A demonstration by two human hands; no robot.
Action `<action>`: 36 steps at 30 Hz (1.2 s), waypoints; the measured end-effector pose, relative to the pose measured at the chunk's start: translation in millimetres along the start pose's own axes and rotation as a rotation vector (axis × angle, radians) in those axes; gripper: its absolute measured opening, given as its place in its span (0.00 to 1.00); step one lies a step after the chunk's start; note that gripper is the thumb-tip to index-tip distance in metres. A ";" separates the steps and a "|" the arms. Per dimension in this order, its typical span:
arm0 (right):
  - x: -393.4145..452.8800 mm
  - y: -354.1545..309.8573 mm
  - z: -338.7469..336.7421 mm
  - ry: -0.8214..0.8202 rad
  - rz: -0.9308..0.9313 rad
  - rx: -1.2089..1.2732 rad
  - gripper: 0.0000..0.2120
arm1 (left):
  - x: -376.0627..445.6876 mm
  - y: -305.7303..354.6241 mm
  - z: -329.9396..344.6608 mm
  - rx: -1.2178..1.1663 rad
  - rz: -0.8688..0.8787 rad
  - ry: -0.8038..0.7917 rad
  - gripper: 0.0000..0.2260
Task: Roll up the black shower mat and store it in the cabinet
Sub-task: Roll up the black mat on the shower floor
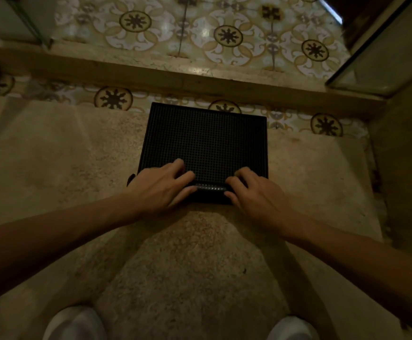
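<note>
The black shower mat (207,138), with a fine grid texture, lies on the beige floor in front of me. Its near edge is curled over into a short roll (211,190), and the far part is still flat. My left hand (162,187) presses on the left end of that roll, fingers spread over the mat. At the right end of the roll, my right hand (254,192) has its fingers curled over the mat. No cabinet can be told in this view.
A raised stone step (200,79) runs across beyond the mat, with patterned floor tiles (227,35) behind it. Glass panels stand at the upper left (11,18) and upper right (381,57). My white shoes (74,325) are at the bottom edge.
</note>
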State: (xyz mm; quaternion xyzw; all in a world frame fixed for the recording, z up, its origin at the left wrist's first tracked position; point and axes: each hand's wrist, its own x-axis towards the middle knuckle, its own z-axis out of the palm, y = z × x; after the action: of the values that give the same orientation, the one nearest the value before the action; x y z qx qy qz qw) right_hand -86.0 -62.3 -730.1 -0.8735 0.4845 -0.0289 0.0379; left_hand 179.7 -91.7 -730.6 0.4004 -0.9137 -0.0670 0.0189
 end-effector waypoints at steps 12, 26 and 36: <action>27.4 -4.1 -8.1 -0.006 0.239 0.001 0.16 | -14.9 -2.4 15.1 0.151 -0.009 0.048 0.27; 41.7 3.2 6.7 0.029 0.127 -0.096 0.26 | 27.2 -25.9 -0.6 0.100 -0.043 0.140 0.24; 77.0 16.8 -4.0 0.047 0.175 -0.060 0.25 | 40.9 -29.9 8.8 0.170 -0.098 0.144 0.28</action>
State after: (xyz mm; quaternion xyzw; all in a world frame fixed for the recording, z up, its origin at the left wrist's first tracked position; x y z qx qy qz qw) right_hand -59.8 -136.7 -726.7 -0.8276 0.5605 -0.0313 0.0026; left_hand 173.0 -140.8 -744.2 0.4485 -0.8917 0.0389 0.0472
